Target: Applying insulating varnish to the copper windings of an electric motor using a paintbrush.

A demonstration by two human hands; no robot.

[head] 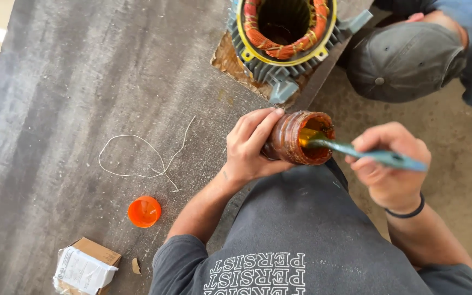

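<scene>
Left hand (252, 145) is wrapped around the side of a brown, varnish-stained jar (296, 139), fingers curled over its ribbed wall, holding it tilted at the edge of the grey table (83, 82) with the mouth facing the right hand. Right hand (389, 164) is closed in a fist-like grip on the blue-green handle of a brush (367, 154), and the brush tip is poked into the jar's mouth. The bristles are down in amber liquid, so I can't really make them out, and the far end of the handle is blurry.

Count-wise: 1 jar, 1 brush, 1 orange cap (144, 211) lying on the table well apart from the jar, 1 loose loop of white string (137, 155) between them, and 1 small cardboard box (86, 266) with a white wrapper near the bottom edge, with 1 tiny scrap beside it.

At the top there's 1 motor stator (285, 33), finned grey housing with orange-wrapped windings and a yellow ring, cut off by the frame so only the lower part shows. It sits on a rusty-looking pad that's mostly hidden underneath.

A second person is crouched top right; only a grey cap (405, 60) and a bit of blue sleeve show. There's 1 black band on the right wrist.
</scene>
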